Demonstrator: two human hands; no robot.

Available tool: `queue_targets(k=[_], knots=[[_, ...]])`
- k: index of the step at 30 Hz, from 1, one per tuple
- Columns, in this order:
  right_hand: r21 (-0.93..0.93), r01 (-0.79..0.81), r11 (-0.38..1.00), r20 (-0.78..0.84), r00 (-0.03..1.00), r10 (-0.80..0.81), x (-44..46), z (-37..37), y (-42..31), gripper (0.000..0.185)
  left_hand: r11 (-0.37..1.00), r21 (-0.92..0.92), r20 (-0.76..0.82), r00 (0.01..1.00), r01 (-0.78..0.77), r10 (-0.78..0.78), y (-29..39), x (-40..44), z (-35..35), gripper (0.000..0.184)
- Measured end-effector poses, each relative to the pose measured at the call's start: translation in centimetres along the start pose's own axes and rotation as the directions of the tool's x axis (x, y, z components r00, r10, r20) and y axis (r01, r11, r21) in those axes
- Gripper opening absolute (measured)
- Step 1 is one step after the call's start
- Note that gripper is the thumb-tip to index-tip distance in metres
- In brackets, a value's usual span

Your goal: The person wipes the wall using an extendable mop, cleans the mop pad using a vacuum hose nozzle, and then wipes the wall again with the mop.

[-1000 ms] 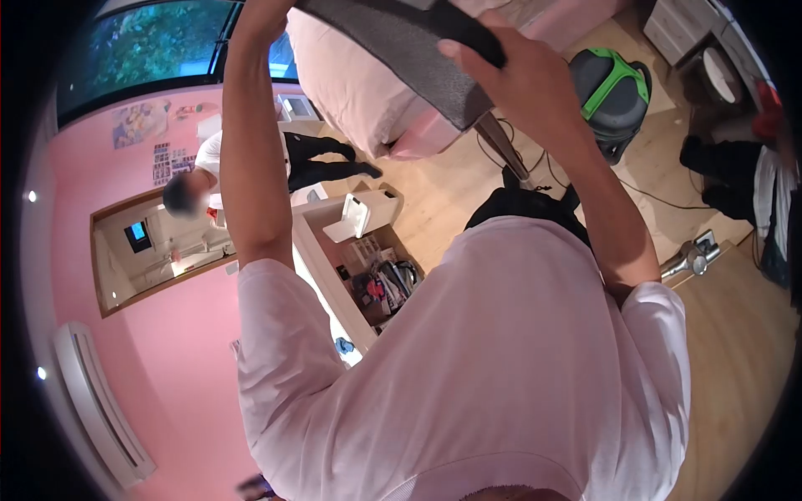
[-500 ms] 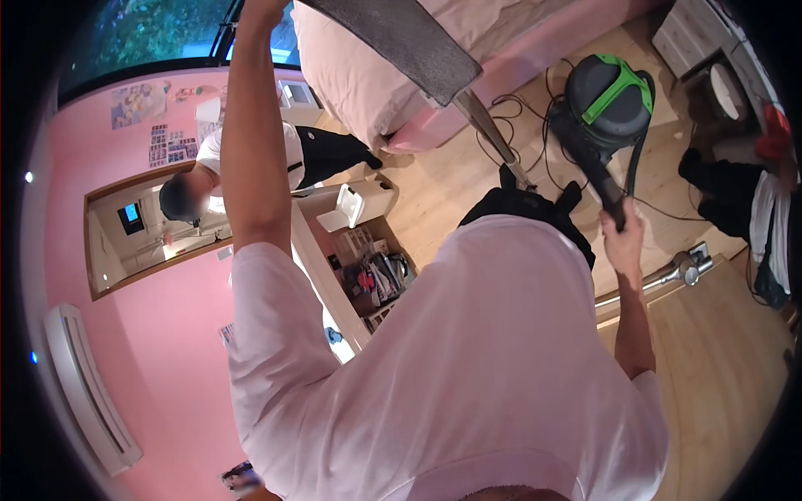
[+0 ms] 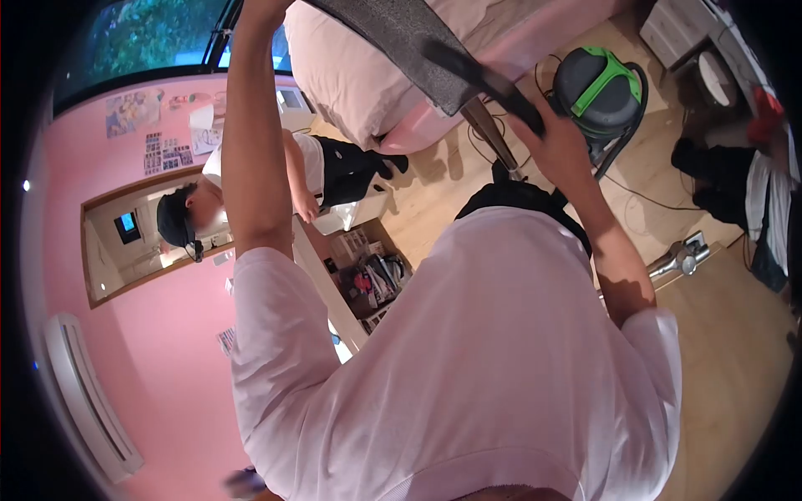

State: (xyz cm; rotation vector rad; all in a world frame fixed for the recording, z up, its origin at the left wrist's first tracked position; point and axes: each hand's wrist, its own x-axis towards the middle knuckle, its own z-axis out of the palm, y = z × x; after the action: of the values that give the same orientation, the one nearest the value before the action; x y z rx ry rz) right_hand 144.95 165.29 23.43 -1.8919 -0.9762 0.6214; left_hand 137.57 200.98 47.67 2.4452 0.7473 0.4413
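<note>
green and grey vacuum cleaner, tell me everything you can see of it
The vacuum cleaner has a rounded dark grey body with a bright green band across its top, both plastic-looking. It stands on the wood-look floor, near the pink bed base. A dark hose curves along its side. The right hand holds a dark tube; any join to the hose is hidden. Whether it is running can't be told.

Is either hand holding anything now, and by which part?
The right hand holds a black tool by its lower-right end in view. The left hand is cut off by the frame's top edge, so its hold cannot be told.
</note>
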Motion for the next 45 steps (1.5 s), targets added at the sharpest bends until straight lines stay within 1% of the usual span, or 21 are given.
queue_targets(k=[3, 4, 6, 8, 10, 12, 16, 18, 21, 23, 26, 30, 33, 34, 35, 37, 38, 40, 41, 42, 45], knots=[[0.003, -0.28, 0.96, 0.131, 0.952, 0.278, -6.8, -0.8, 7.4, 0.047, 1.0, 0.014, -0.056, 0.998, -0.018, 0.019, -2.6, 0.4, -0.9, 0.026], [0.034, -0.114, 0.993, -0.019, 0.993, 0.115, -9.0, -0.7, 11.0, 0.042, 0.999, 0.027, -0.069, 0.997, -0.039, 0.041, -3.1, 0.4, -1.3, 0.026], [0.339, -0.34, 0.877, -0.085, 0.917, 0.389, -12.0, -3.4, 13.2, 0.031, 0.999, 0.025, -0.089, 0.995, 0.04, -0.037, -3.4, 0.1, -1.7, 0.026], [0.277, -0.29, 0.916, -0.139, 0.931, 0.336, -10.9, -5.1, 12.8, 0.03, 0.996, 0.027, -0.11, 0.99, 0.09, -0.087, -3.3, 0.1, -1.9, 0.025], [0.193, 0.006, 0.981, -0.26, 0.964, 0.045, -6.3, -4.7, 6.6, 0.032, 0.993, -0.058, -0.114, 0.987, 0.105, -0.111, -2.7, 0.3, -1.6, 0.023], [0.194, 0.143, 0.97, -0.198, 0.975, -0.104, -1.6, -4.0, 1.2, 0.036, 0.992, -0.076, -0.076, 0.991, 0.104, -0.11, -0.6, -0.2, -0.9, 0.021], [0.131, 0.158, 0.979, -0.189, 0.973, -0.132, 5.2, -3.2, -9.5, 0.047, 0.987, -0.127, 0.082, 0.993, 0.095, -0.085, 0.1, -0.1, -0.9, 0.015], [0.017, 0.186, 0.982, -0.143, 0.973, -0.182, 7.0, -2.7, -11.3, 0.05, 0.981, -0.163, 0.047, 0.994, 0.104, -0.098, 1.2, -0.4, -0.6, 0.015], [0.03, 0.281, 0.959, -0.199, 0.942, -0.27, 4.6, 1.2, -7.1, 0.047, 0.973, -0.209, 0.015, 0.995, 0.103, -0.102, 0.4, 0.1, -1.0, 0.017], [-0.037, 0.001, 0.999, 0.069, 0.998, 0.002, 0.8, 0.9, -3.6, 0.046, 0.984, -0.124, 0.009, 0.991, 0.131, -0.131, -1.2, 0.2, -1.8, 0.018], [0.093, -0.162, 0.983, 0.18, 0.973, 0.143, -5.3, -0.5, 4.5, 0.034, 0.978, -0.134, -0.062, 0.983, 0.162, -0.171, -2.1, -0.1, -1.7, 0.02], [0.483, -0.069, 0.873, -0.147, 0.976, 0.159, -10.4, -3.9, 13.0, 0.05, 0.993, -0.009, -0.092, 0.988, 0.121, -0.121, -3.0, -0.1, -1.5, 0.027], [0.462, 0.06, 0.885, -0.27, 0.96, 0.076, -4.5, -5.6, 6.5, 0.052, 0.996, -0.066, -0.065, 0.996, 0.056, -0.06, -3.1, -0.1, -0.8, 0.031], [0.411, 0.139, 0.901, -0.315, 0.949, -0.003, -1.8, -5.1, 6.4, 0.044, 0.996, -0.085, -0.073, 0.997, 0.02, -0.026, -2.5, -0.2, -0.6, 0.031], [0.606, 0.221, 0.764, -0.37, 0.929, 0.025, 1.0, -4.7, 1.3, 0.024, 0.997, -0.075, -0.058, 0.998, -0.019, 0.014, -1.9, -0.2, -0.4, 0.03], [0.425, 0.224, 0.877, -0.402, 0.915, -0.039, 6.1, -5.3, -3.2, 0.031, 0.987, -0.15, -0.063, 0.997, -0.055, 0.046, -0.4, -0.8, 0.2, 0.028], [0.421, 0.404, 0.813, -0.452, 0.87, -0.198, 10.1, -4.5, -3.4, 0.034, 0.971, -0.225, -0.067, 0.995, -0.083, 0.069, 0.2, -1.1, 0.6, 0.027], [0.531, 0.432, 0.729, -0.429, 0.879, -0.208, 14.7, -3.6, -6.5, 0.049, 0.959, -0.27, -0.082, 0.994, -0.086, 0.066, 0.7, -1.3, 1.4, 0.025], [0.658, 0.09, 0.748, -0.12, 0.993, -0.014, 14.1, -5.3, -10.7, 0.037, 0.966, -0.25, -0.099, 0.994, -0.069, 0.045, 0.9, -1.4, 1.7, 0.025], [0.645, 0.428, 0.633, -0.405, 0.894, -0.192, 17.2, -2.5, -9.9, 0.04, 0.972, -0.231, -0.121, 0.992, -0.05, 0.023, 1.0, -1.6, 2.2, 0.025], [0.619, 0.332, 0.712, -0.224, 0.943, -0.246, 16.5, -3.2, -13.1, 0.046, 0.935, -0.345, -0.23, 0.973, -0.084, 0.002, 1.5, -2.6, 4.6, 0.024]])
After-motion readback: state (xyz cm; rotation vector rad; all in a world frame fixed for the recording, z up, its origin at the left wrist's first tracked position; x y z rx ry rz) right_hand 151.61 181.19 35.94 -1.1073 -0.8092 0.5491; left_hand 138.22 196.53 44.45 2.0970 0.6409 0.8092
